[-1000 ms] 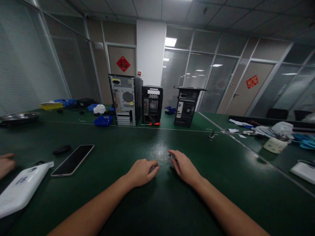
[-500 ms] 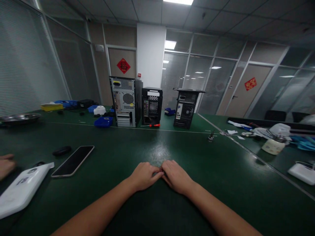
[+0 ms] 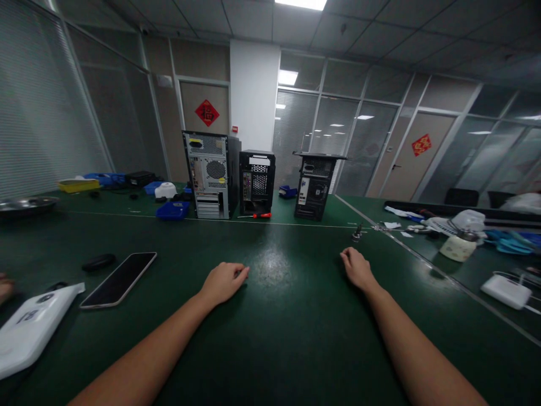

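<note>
My left hand (image 3: 225, 282) rests on the green tabletop (image 3: 287, 327) with its fingers curled and thumb against the forefinger. Nothing shows in it. Farther right, my right hand (image 3: 357, 268) also has its fingers curled in and no visible object in them. A small dark metal part (image 3: 357, 233) stands just beyond the right hand, apart from it. Across the table, three computer towers stand upright: a large silver-backed tower (image 3: 211, 175), a smaller black tower (image 3: 257, 183) and another black tower (image 3: 313, 186) with a wide flat panel on top. A red-handled screwdriver (image 3: 262, 215) lies before the middle tower.
To the left lie a phone (image 3: 120, 280), a black mouse-like object (image 3: 98, 261) and a white pouch (image 3: 36, 330). Another person's hand (image 3: 5, 287) shows at the left edge. A blue tray (image 3: 172, 210) sits beside the large tower. At right are a jar (image 3: 459, 247) and a white adapter (image 3: 506, 290).
My hands were touching at the table's middle and have parted. The left moved left; the right moved right and forward, towards the small metal part. The other person's hand drew back leftward.
</note>
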`<act>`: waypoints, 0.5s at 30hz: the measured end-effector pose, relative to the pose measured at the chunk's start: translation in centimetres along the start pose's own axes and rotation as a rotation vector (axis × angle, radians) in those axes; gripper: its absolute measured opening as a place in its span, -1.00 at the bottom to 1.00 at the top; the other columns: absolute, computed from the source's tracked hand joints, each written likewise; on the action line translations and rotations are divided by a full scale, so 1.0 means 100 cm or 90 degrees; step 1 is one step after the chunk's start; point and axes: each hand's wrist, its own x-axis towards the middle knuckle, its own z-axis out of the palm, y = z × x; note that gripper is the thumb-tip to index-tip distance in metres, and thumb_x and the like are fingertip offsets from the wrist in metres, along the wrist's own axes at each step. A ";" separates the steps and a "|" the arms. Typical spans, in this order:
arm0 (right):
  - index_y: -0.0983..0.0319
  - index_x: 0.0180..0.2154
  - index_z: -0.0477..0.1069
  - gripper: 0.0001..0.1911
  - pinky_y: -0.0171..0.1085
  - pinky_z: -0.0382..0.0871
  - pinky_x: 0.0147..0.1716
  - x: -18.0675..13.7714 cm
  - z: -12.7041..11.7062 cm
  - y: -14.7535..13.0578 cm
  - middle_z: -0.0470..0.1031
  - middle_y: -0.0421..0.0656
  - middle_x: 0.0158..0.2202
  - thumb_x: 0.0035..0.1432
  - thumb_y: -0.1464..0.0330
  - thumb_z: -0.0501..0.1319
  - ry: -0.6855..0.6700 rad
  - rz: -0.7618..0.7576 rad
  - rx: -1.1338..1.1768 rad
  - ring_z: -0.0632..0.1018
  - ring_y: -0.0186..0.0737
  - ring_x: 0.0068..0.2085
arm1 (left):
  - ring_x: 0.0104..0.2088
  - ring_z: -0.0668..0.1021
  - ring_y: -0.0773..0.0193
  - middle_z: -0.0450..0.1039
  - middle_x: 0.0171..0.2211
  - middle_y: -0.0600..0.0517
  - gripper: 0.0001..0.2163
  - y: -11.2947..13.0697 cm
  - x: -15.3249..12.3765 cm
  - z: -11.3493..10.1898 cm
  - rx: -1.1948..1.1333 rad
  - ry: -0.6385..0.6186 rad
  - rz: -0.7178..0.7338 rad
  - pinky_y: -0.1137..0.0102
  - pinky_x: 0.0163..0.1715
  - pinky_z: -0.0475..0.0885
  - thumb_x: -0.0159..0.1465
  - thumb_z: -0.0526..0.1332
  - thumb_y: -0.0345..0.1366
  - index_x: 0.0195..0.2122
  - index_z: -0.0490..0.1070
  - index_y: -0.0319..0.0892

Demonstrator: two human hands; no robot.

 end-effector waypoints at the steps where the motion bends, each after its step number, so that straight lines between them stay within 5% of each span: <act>1: 0.18 -0.16 0.35 -0.71 -0.10 0.29 -0.15 0.002 0.000 0.010 0.47 -0.04 -0.14 0.35 0.17 -0.03 0.004 0.038 0.000 0.47 -0.06 -0.11 | -0.42 0.52 0.19 0.52 -0.46 -0.01 -0.57 -0.002 0.001 0.000 -0.004 0.000 -0.005 0.39 -0.43 0.20 0.41 -0.03 -0.03 -0.33 0.56 -0.13; 5: 0.19 -0.16 0.40 -0.68 -0.07 0.33 -0.13 0.007 0.004 0.027 0.50 -0.02 -0.12 0.30 0.14 0.00 0.019 0.105 0.045 0.49 -0.03 -0.10 | -0.43 0.53 0.20 0.53 -0.46 0.00 -0.57 -0.008 0.003 0.005 -0.018 0.001 -0.012 0.39 -0.43 0.20 0.41 -0.03 -0.03 -0.35 0.55 -0.12; 11: 0.22 -0.09 0.53 -0.55 -0.09 0.33 0.03 0.006 -0.020 0.032 0.55 0.00 -0.04 0.23 0.06 0.10 0.235 0.013 0.146 0.52 -0.02 -0.02 | -0.41 0.54 0.18 0.54 -0.45 -0.01 -0.56 -0.012 0.004 0.004 -0.021 0.008 -0.028 0.39 -0.42 0.21 0.41 -0.02 -0.02 -0.35 0.56 -0.13; 15: 0.18 0.05 0.52 -0.52 -0.08 0.37 0.04 0.000 -0.041 0.045 0.60 -0.04 -0.04 0.21 0.10 0.14 0.178 -0.024 0.109 0.57 -0.01 -0.05 | -0.43 0.53 0.19 0.53 -0.46 0.00 -0.57 -0.015 0.005 0.003 -0.033 0.016 -0.026 0.39 -0.45 0.19 0.41 -0.02 -0.02 -0.36 0.55 -0.12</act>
